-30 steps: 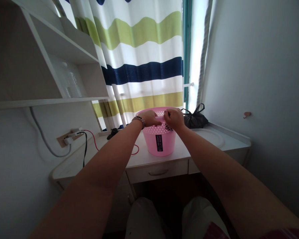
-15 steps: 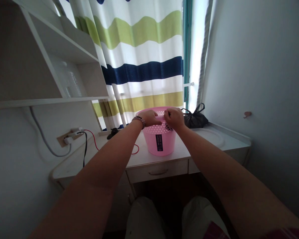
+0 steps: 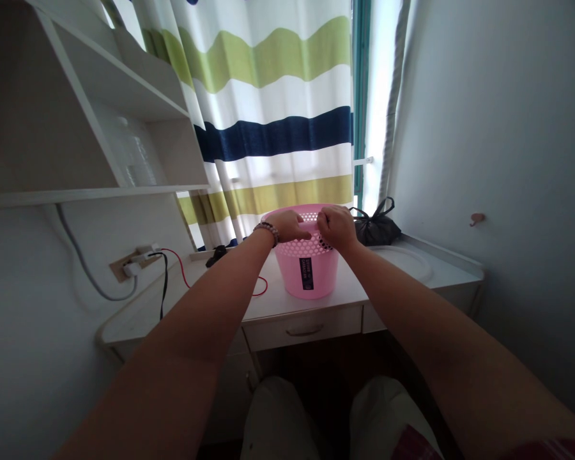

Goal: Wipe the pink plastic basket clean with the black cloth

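A pink plastic wastebasket [image 3: 294,271] stands upright on the white desk, with holes around its upper wall and a dark label on its front. My left hand [image 3: 286,227], with a beaded bracelet at the wrist, is closed over the near left part of the rim, thumb on the outside. On the right part of the rim, my right hand [image 3: 338,227] is curled into a fist; its fingertips are hidden. Something dark shows through the holes just below the right hand. Most of the basket's inside is out of sight.
A knotted black plastic bag [image 3: 377,229] sits on the desk [image 3: 354,295] right of the basket. A red cable [image 3: 267,285] runs from the wall socket [image 3: 124,267] across the desktop. A small black object [image 3: 215,256] lies at the back left. Shelves [image 3: 138,153] overhang the left side.
Almost nothing differs. My right hand has shifted very slightly to the right at the rim; my left hand and the basket stay in place.
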Motion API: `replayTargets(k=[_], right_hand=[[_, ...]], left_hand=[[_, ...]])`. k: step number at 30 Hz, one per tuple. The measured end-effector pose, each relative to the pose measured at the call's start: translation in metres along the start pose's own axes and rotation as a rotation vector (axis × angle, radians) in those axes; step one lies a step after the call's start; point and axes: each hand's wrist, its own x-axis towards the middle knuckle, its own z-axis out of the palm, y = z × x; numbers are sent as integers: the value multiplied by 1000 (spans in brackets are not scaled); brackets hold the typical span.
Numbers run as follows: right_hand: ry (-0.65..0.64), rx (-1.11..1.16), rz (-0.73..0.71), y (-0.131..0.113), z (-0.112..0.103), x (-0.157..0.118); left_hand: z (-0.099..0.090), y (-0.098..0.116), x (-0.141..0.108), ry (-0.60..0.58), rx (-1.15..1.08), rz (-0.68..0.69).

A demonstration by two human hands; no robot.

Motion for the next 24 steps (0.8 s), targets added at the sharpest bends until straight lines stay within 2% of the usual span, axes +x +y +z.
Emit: replayTargets(k=[24], right_hand=[[-1, -23, 26, -1, 0, 0]], left_hand=[[1, -3, 2, 9, -4, 4]])
